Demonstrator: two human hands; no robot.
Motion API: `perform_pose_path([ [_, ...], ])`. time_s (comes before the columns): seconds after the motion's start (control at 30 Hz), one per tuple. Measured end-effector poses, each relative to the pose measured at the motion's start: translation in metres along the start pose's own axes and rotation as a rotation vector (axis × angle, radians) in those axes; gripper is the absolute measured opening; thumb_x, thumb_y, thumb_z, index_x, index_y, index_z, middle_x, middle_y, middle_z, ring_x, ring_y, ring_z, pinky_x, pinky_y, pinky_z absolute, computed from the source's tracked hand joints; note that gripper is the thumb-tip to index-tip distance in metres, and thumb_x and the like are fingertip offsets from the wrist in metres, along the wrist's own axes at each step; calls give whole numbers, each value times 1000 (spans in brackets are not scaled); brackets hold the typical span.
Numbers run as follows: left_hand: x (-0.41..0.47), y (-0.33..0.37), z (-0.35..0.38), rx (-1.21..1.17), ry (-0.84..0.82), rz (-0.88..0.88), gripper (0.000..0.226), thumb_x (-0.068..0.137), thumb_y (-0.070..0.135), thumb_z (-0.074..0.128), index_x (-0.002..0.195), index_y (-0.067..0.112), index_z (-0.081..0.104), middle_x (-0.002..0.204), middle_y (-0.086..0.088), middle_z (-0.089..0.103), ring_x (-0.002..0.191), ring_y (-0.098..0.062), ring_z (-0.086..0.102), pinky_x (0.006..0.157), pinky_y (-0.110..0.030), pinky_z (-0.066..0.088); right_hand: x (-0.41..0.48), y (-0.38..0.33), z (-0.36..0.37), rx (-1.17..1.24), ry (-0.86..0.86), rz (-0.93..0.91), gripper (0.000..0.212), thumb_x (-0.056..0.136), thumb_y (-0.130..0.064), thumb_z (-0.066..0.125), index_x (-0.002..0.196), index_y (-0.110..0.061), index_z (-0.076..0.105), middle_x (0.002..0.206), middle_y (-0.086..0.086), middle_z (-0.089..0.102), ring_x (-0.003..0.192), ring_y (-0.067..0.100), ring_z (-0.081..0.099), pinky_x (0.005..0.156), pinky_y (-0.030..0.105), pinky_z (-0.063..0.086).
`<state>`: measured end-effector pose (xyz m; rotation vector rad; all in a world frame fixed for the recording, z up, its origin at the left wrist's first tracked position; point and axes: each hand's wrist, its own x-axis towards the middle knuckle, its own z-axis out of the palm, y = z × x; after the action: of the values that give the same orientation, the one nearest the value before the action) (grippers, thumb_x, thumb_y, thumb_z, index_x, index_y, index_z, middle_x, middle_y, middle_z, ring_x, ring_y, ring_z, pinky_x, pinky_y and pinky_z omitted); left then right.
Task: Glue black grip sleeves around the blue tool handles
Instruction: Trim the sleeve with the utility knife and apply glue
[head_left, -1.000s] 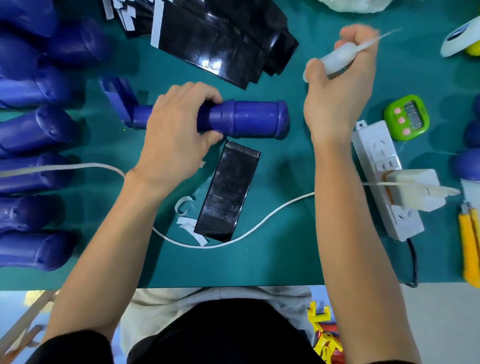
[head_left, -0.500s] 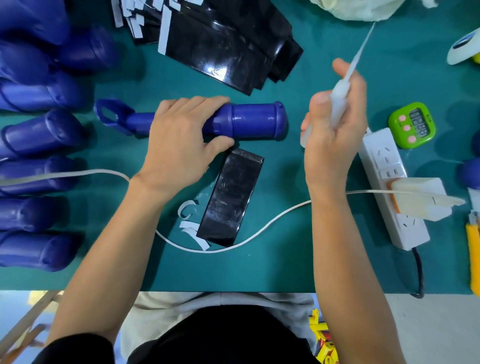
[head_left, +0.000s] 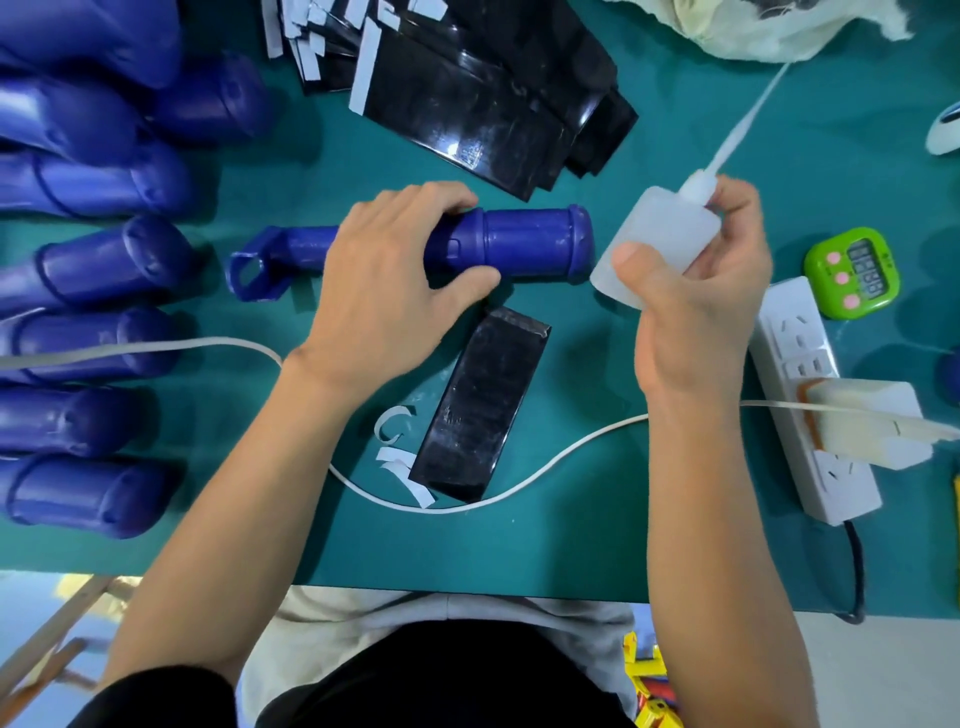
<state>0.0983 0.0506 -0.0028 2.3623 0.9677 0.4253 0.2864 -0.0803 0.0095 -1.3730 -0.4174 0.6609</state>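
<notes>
1. My left hand (head_left: 395, 280) is curled over the middle of a blue plastic tool handle (head_left: 535, 244). My fingers wrap over the top and my thumb presses against its near side.
2. That handle lies lengthwise on the teal table mat (head_left: 571, 540), with its capped end pointing right and its looped end pointing left.
3. My right hand (head_left: 696, 322) grips a translucent white squeeze bottle (head_left: 660, 239), with the thumb pressed on its near face and the fingers curled round the far side by the neck.
4. The bottle is tilted, with its base just beside the handle's capped end and its long thin nozzle pointing away to the far right. I cannot tell through the cloudy wall how much is inside.
5. One flat glossy black grip sleeve (head_left: 483, 410) lies on the mat between my forearms, on the near side of the handle and not wrapped on it.
6. Curled white paper strips (head_left: 400, 467) lie beside the sleeve's left edge, and a white cable (head_left: 519, 488) curves just past its near end.
7. A heap of more black sleeves (head_left: 483, 104) sits at the far side of the mat, some of them edged with white strips.
8. A row of bare blue handles (head_left: 104, 260) lines the left edge.
9. On the right are a white power strip (head_left: 810, 374) with a plug in it and a green digital timer (head_left: 852, 273).
</notes>
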Motion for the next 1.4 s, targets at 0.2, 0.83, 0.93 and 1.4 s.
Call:
perform_pose_path([
  [0.2,-1,2,-5,-24,-32,-9,53,80,43,81,127,22,70,116,6,67,103,-19,57,94,-38,46,2,-9,-5,253,-88,162,30,79,-3,69,107,-15,70,95,-1,65,87,20,55,81,35,44],
  [0.83,-3,6,-6,120,-75,40,55,87,49,70,133,20,65,113,2,72,101,-26,64,94,-37,42,0,-7,-6,339,-40,244,31,82,6,59,106,-12,55,99,1,64,92,16,60,88,27,48],
  [0.93,-3,6,-5,117,-70,38,55,87,50,70,133,21,65,112,3,72,100,-25,64,93,-37,41,0,-6,-2,40,5,107,34,77,4,67,101,-16,53,85,-9,65,77,10,56,70,22,44],
  [1.4,-2,-10,-17,172,-172,48,45,90,35,75,132,25,64,105,1,66,96,-28,58,83,-37,41,-2,6,-1,-603,156,-203,40,69,9,58,99,-15,49,92,-15,49,82,14,54,75,25,46],
])
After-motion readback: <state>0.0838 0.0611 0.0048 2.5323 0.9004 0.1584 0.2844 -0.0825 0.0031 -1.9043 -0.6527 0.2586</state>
